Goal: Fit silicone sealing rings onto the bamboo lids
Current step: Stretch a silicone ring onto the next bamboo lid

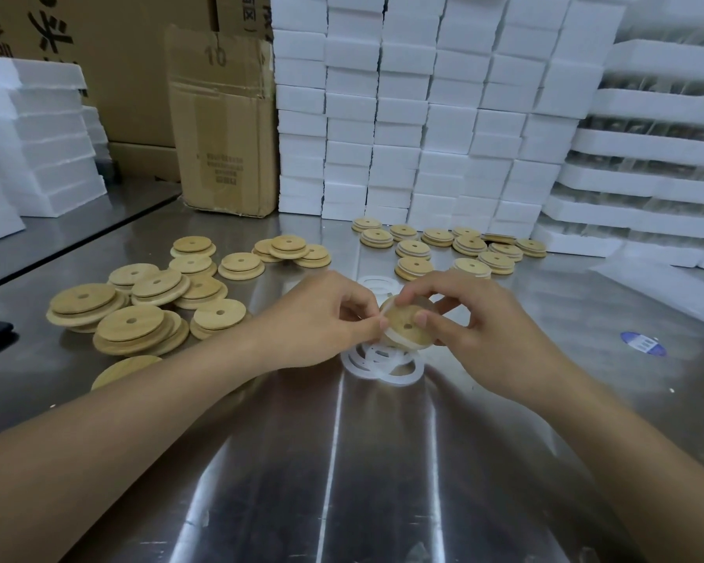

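Holding one bamboo lid just above the desk, both hands pinch it: right hand steadies the rim, left hand fingers stretch a white ring round the edge. Spare rings lie right underneath, handy.

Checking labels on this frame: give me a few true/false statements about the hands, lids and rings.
1. The left hand and right hand both hold one lid. True.
2. The loose rings lie in a cardboard box. False: they lie on the metal table, under the hands.
3. The far lids by the foam boxes carry white rings. True.
4. The piled lids at the left carry rings. False: they show bare wood only.
5. The held lid has no hole. False: it has a small hole near its centre.
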`<state>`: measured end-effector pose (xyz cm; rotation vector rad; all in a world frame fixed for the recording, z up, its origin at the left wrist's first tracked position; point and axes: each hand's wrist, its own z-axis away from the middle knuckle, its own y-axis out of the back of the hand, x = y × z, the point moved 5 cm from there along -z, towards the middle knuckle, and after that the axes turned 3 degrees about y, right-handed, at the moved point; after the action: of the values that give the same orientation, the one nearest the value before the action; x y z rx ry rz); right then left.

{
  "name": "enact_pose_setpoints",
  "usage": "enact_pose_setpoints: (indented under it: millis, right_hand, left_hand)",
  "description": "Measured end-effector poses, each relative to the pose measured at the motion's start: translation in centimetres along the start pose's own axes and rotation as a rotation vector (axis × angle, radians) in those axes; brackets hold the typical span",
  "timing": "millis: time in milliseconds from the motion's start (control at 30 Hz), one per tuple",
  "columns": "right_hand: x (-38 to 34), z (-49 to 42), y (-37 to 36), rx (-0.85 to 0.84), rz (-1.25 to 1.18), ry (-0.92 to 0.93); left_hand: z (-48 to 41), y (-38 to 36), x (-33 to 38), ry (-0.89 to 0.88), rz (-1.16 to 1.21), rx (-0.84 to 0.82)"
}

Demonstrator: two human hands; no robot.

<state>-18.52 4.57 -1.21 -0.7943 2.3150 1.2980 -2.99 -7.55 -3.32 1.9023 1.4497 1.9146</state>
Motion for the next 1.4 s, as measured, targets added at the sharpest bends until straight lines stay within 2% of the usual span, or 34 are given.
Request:
enact_pose_setpoints:
  millis: [600,1033,1167,1300,1400]
  right_hand:
    - [0.9,0.1,0.4,-0.010,-0.384,-0.208]
    - [0.7,0.1,-0.3,0.038,-0.137,-0.121]
    - [-0.4,0.1,0.1,0.077,-0.115,-0.048]
    - [-0.4,-0.1,0.8,0.114,-0.193,-0.076]
    - [-0.4,-0.1,1.1,0.131,-0.372,-0.152]
  left_hand:
    - [0.0,1.2,0.4,-0.054,0.128,-0.182]
    - [-0.1,-0.3,-0.7,0.133,-0.054,0.045]
    - [0.1,-0.6,-0.8,0.130,0.025,0.028]
    - [0.0,-0.1,-0.6,0.097,0.136,0.013]
    - [0.0,0.0,0.0,0.053,0.188,-0.018]
